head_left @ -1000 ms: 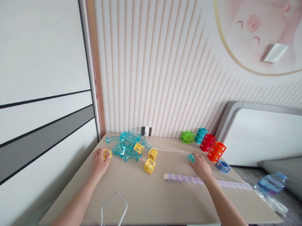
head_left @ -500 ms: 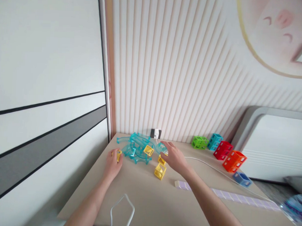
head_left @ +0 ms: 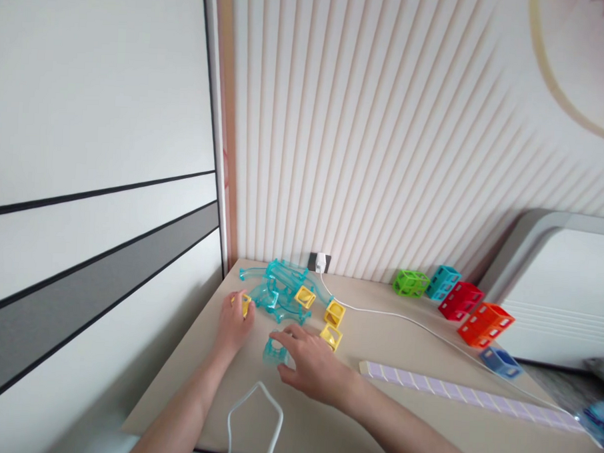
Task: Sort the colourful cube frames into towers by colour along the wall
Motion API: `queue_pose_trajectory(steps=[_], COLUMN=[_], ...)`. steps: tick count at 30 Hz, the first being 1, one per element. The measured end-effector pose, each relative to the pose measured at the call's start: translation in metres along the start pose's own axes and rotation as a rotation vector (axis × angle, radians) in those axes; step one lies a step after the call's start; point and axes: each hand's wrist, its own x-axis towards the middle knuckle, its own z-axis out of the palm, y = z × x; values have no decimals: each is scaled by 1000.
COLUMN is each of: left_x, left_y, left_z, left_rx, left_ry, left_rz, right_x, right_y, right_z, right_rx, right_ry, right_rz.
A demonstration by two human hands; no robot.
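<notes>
My left hand point(head_left: 234, 322) has its fingers closed around a yellow cube-shaped frame block point(head_left: 246, 305) at the left of the table. My right hand point(head_left: 309, 362) grips a translucent teal track piece point(head_left: 275, 352) between thumb and fingers, low over the table's middle. Behind both hands lies a pile of translucent teal track pieces point(head_left: 286, 279). One yellow block point(head_left: 305, 297) rests at that pile. Two more, a far yellow block point(head_left: 335, 313) and a near yellow block point(head_left: 331, 336), stand right of it, the near one partly behind my right hand.
A white cable point(head_left: 378, 313) runs from a wall plug across the table point(head_left: 398, 431). At the back right stand green point(head_left: 410, 283), light blue point(head_left: 443, 283), red point(head_left: 460, 301), orange point(head_left: 485, 325) and blue point(head_left: 501, 363) blocks. A purple strip point(head_left: 469, 396) lies along the right; a white looped cord point(head_left: 257, 388) rises in front.
My right hand has moved left and toward me, bringing the teal track piece away from the pile. My left hand stays on the yellow block. The camera view has shifted slightly.
</notes>
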Motion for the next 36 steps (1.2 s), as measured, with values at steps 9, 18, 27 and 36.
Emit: queue_pose_trajectory(steps=[9,18,27,36], left_x=[1,4,6,8], left_y=[-2,-4,-7,-13], left_z=[-2,-4,-5,-2], left_rx=[24,60,89,107], left_ry=[11,6,-20,-44], left_rz=[25,57,109,96], right_x=[17,12,-140,-234], right_y=[17,37,134,291], right_z=[18,13,-23,-99], right_rx=[-16,-164,-294,-292], right_ry=[74,152,375,677], right_rz=[49,147,502,1299])
